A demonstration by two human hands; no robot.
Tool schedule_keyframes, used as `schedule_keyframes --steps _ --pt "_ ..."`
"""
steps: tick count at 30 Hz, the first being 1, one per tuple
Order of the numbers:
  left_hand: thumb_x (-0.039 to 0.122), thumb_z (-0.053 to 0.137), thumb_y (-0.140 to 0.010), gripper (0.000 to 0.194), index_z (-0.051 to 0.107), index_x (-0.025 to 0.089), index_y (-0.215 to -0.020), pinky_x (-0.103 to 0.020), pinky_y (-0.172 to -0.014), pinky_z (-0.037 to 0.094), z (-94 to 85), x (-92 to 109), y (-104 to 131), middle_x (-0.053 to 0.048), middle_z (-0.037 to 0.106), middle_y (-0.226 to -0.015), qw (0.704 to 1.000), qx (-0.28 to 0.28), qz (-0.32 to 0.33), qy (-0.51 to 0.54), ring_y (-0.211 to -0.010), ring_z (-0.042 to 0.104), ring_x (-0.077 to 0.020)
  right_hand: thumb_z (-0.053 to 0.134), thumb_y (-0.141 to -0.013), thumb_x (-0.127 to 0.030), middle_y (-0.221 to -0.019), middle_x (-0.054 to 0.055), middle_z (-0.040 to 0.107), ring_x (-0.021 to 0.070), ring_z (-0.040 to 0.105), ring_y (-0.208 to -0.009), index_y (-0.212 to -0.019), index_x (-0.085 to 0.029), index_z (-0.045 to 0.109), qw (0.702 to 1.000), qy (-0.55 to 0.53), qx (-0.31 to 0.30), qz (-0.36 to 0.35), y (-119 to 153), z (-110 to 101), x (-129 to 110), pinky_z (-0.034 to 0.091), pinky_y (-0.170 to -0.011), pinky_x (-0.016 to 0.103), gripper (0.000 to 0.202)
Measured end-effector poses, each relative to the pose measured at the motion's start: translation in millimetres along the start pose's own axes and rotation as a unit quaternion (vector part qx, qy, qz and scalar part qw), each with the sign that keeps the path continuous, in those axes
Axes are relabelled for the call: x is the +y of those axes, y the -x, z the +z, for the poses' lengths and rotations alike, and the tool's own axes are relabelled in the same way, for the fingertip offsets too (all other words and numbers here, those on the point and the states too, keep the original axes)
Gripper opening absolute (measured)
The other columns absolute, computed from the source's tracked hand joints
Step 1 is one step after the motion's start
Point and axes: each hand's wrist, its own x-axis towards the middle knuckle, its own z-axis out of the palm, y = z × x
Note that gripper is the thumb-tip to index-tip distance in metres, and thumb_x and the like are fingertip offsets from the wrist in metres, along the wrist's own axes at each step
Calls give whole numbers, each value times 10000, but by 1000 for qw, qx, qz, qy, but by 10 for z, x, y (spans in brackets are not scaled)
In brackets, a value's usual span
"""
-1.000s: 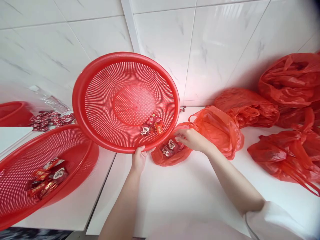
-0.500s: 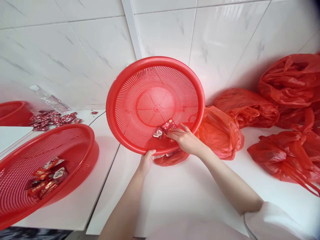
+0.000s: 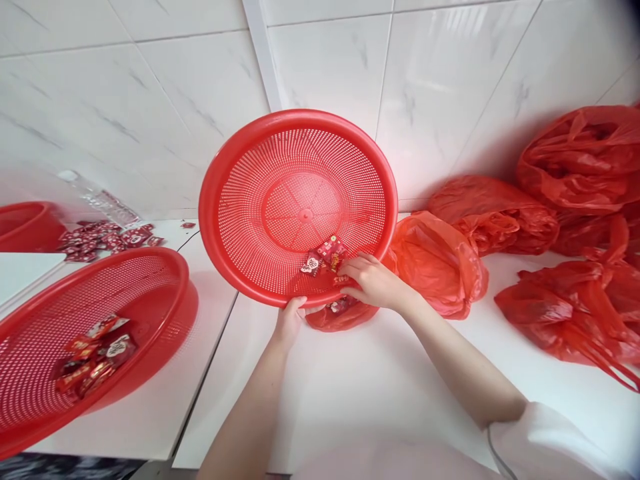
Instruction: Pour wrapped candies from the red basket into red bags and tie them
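Note:
My left hand [image 3: 291,322] grips the near rim of a tilted red plastic colander [image 3: 210,220], thumb over the edge. Inside, low on the near wall, lie several small red wrapped packets [image 3: 325,257], one with a pale label. My right hand [image 3: 373,283] reaches in over the lower right rim. Its fingers touch the packets, with the thumb apart from the fingers. Beneath the near rim sits a red plastic bag [image 3: 343,321] with packets partly showing; the colander hides the rest of it.
Another red colander [image 3: 175,287] with several packets stands tilted at left. Behind it are a pile of small packets [image 3: 90,240], a clear bottle [image 3: 107,203] and another red container [image 3: 25,223]. Several red plastic bags [image 3: 500,213] line the right side. A tiled wall [image 3: 330,60] rises behind.
The colander has shifted slightly left, with my left hand still on its rim. My right hand's fingers have drawn back from the packets toward the near right rim, uncovering more of them.

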Motion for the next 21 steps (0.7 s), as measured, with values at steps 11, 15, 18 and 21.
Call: schedule_keyframes --steps 11,15,18,21 --pt "176 637 -672 416 611 195 -1086 -494 -827 552 -37 60 -33 -40 682 -1035 999 31 30 20 -1022 619 -276 479 -927 -246 -901 74 638 190 569 -881 -909 -176 625 1000 -4 9 -25 -31 -81 -10 401 -846 323 162" --pt "176 625 -664 335 625 194 -999 -488 -844 541 -17 127 -33 -15 680 -976 998 52 41 18 -955 632 -235 479 -916 -223 -998 74 648 200 573 -965 -977 -206 631 999 11 33 -7 20 -213 57 384 -870 322 164" --pt "181 611 -666 279 625 194 -944 -475 -860 537 -4 173 -33 -7 672 -970 996 60 56 25 -949 626 -215 468 -925 -238 -983 65 670 198 593 -930 -967 -212 640 998 25 48 36 75 -292 129 393 -841 312 179" --pt "190 606 -674 259 626 199 -932 -472 -863 538 -16 196 -43 -4 670 -953 995 64 69 32 -942 627 -207 474 -925 -280 -965 50 690 191 617 -854 -968 -225 649 993 20 51 109 112 -305 193 419 -729 284 188"
